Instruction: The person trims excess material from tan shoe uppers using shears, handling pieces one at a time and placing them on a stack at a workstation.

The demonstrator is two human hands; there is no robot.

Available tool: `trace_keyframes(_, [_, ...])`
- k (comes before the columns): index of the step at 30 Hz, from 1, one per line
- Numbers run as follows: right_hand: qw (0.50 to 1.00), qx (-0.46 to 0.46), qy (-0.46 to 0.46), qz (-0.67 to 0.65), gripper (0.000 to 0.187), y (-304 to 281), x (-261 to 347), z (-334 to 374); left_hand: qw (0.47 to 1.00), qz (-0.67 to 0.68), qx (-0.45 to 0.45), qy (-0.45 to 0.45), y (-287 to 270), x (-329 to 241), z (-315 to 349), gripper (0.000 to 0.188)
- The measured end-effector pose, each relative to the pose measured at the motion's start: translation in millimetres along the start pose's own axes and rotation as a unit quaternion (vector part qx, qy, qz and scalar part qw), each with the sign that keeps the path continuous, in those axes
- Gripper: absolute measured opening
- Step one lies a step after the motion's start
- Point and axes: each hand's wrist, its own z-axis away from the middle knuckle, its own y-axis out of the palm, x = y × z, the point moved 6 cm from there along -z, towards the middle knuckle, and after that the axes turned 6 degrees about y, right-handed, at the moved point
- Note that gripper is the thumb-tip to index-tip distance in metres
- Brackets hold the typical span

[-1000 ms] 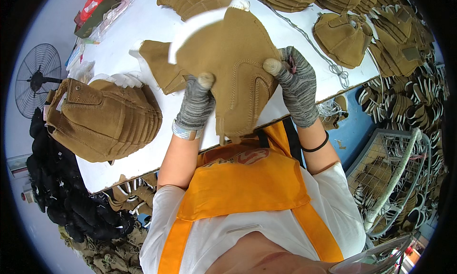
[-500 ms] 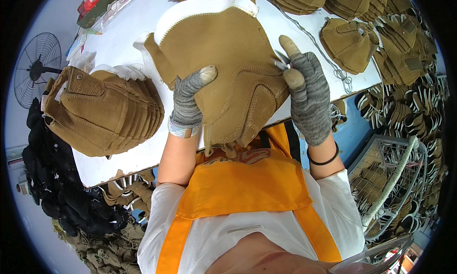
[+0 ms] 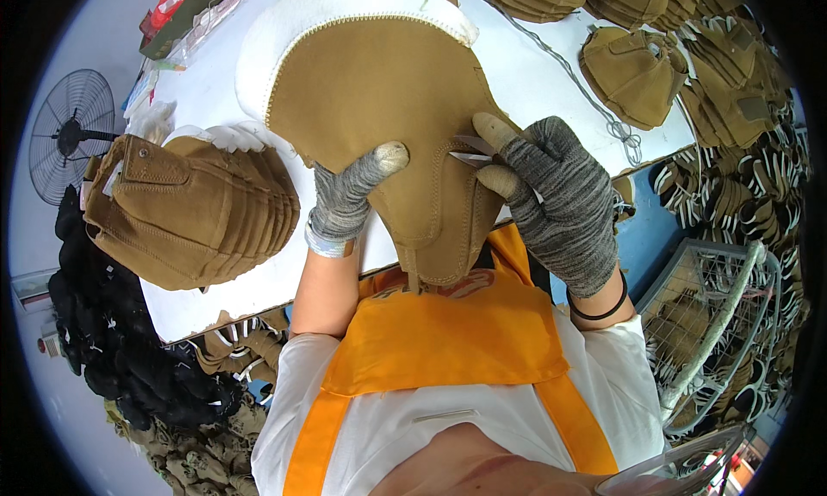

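Observation:
A brown suede boot upper (image 3: pixel 379 91) with a white stitched collar (image 3: pixel 260 52) is held up over the front of the table. My left hand (image 3: pixel 345 195), in a grey knit glove with a bare-looking pale thumb tip, grips its left edge, thumb on the face and fingers hidden behind. In my right hand (image 3: pixel 560 203), gloved alike, small metal thread snips (image 3: pixel 470 156) are pinched between thumb and forefinger. Their blades lie against the curved stitching on the upper's right side. To the left stands a nested stack of brown boot uppers (image 3: pixel 189 212).
The white table (image 3: pixel 202 91) carries more brown upper stacks (image 3: pixel 633 74) at the far right and a grey cord (image 3: pixel 568 70). A wire basket (image 3: pixel 698 324) stands at lower right. Black pieces (image 3: pixel 95 324) hang at left beside a fan (image 3: pixel 71 134).
The upper has turned so its collar swings left and more of the white shows. My right hand has moved left and inward, bringing the snips onto the stitching from the right edge.

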Motion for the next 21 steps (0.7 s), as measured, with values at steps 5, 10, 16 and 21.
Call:
trace_keyframes(5, [1.0,0.011,0.006,0.012,0.037,-3.7,-0.3,0.5,0.999,-0.033,-0.008,0.001,1.3,-0.6,1.9,0.059])
trace_keyframes(10, [0.999,-0.027,-0.003,-0.026,0.037,1.9,0.1,0.2,0.999,0.024,-0.005,-0.023,10.7,-2.4,-0.2,0.065])
trace_keyframes(16, [0.992,-0.06,-0.055,-0.095,0.036,9.5,-9.7,-2.2,0.983,0.142,0.003,-0.117,14.5,20.4,2.6,0.068])
trace_keyframes(21, [0.991,-0.047,-0.122,-0.036,0.035,2.5,-1.8,-7.8,0.953,0.254,0.0,-0.164,30.3,25.5,10.9,0.069])
